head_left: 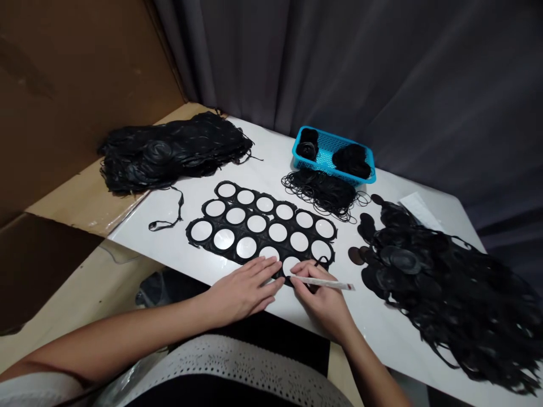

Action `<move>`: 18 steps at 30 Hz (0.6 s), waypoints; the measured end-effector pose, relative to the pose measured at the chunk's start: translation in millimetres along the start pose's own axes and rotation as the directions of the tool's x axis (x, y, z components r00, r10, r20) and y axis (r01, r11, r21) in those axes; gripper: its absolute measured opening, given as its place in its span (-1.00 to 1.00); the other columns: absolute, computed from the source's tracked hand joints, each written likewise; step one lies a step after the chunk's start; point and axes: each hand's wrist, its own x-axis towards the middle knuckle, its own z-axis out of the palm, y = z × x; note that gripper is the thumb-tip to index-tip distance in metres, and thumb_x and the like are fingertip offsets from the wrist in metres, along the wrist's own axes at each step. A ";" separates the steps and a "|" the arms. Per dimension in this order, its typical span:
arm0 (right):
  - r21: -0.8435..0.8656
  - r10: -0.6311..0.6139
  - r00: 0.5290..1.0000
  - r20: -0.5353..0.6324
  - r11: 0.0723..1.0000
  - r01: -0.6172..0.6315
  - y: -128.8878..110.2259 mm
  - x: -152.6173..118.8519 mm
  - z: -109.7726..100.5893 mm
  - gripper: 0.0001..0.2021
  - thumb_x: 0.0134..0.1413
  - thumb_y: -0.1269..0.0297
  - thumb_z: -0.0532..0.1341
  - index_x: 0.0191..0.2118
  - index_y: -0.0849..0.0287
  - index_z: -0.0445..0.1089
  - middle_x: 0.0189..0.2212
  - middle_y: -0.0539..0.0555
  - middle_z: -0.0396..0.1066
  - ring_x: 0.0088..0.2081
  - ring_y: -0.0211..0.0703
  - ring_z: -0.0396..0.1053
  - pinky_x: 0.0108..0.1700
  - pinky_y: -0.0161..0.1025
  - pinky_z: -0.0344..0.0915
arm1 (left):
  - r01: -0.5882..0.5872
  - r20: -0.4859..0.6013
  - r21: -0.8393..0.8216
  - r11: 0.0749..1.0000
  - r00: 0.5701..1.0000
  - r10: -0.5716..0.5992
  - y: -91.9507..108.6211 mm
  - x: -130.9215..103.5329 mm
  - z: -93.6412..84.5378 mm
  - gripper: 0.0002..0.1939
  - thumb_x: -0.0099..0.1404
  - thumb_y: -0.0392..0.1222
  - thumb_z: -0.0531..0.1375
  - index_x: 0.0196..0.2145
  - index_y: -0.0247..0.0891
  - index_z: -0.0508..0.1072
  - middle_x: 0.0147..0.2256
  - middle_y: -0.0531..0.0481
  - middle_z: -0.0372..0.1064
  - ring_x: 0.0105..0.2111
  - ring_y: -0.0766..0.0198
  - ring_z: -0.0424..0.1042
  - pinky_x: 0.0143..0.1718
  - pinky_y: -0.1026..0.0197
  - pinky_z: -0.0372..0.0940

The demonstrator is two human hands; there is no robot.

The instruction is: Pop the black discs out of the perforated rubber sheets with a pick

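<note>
Sheet [240, 232] lies by the near edge of worktop [267, 152]; your left hand [241, 289] rests flat on it, fingers slightly spread; your right hand [324, 308] pinches tool [326, 282]. If your left slips, sheet could shift; a hard tug could tear it.

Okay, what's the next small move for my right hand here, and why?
I'd probably ease the slim white tool slightly along the near edge of the black sheet with round holes. Your right hand holds it with the tip at that edge, and your left hand lies spread over the edge alongside, seemingly steadying it.
</note>
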 end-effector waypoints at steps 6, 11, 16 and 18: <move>-0.351 -0.288 0.957 0.040 0.893 0.283 0.0 -9.0 11.1 -0.79 0.29 0.45 0.04 -0.12 0.18 0.41 -0.10 0.25 0.49 -0.09 0.06 0.40 -0.07 -0.05 0.34 | 0.040 0.034 -0.065 0.997 0.999 -0.038 -6.3 -1.5 -3.0 -0.51 0.38 -0.16 0.22 0.23 -0.20 0.30 0.38 -0.29 -0.08 0.40 -0.23 -0.16 0.31 -0.28 0.01; -0.463 -0.136 0.958 -0.252 0.886 0.004 20.7 32.7 -43.2 -0.77 0.32 0.34 0.00 -0.12 0.14 0.41 -0.18 0.26 0.49 -0.15 0.09 0.40 -0.09 -0.02 0.30 | 0.040 0.046 -0.094 0.995 0.998 -0.036 -10.0 -6.0 -1.4 -0.48 0.34 -0.17 0.25 0.22 -0.19 0.32 0.38 -0.30 -0.08 0.39 -0.30 -0.17 0.29 -0.32 0.02; -0.213 0.114 0.925 -0.363 0.956 -0.201 31.2 72.0 -79.0 -0.81 0.27 0.18 0.10 -0.30 0.11 0.38 -0.24 0.14 0.54 -0.32 -0.06 0.40 -0.22 -0.17 0.26 | 0.043 0.055 -0.086 0.995 0.998 -0.038 -12.2 1.5 -14.2 -0.50 0.36 -0.08 0.26 0.21 -0.13 0.32 0.38 -0.26 -0.06 0.37 -0.24 -0.05 0.27 -0.29 0.05; -0.078 0.153 0.957 -0.247 0.981 -0.177 26.9 75.1 -71.4 -0.80 0.26 0.15 0.12 -0.32 0.11 0.40 -0.24 0.11 0.54 -0.27 -0.07 0.42 -0.19 -0.19 0.26 | 0.050 0.068 -0.067 0.996 0.997 -0.046 -14.8 12.5 -20.5 -0.48 0.38 -0.01 0.24 0.23 -0.13 0.30 0.35 -0.26 0.04 0.33 -0.16 0.07 0.28 -0.24 0.06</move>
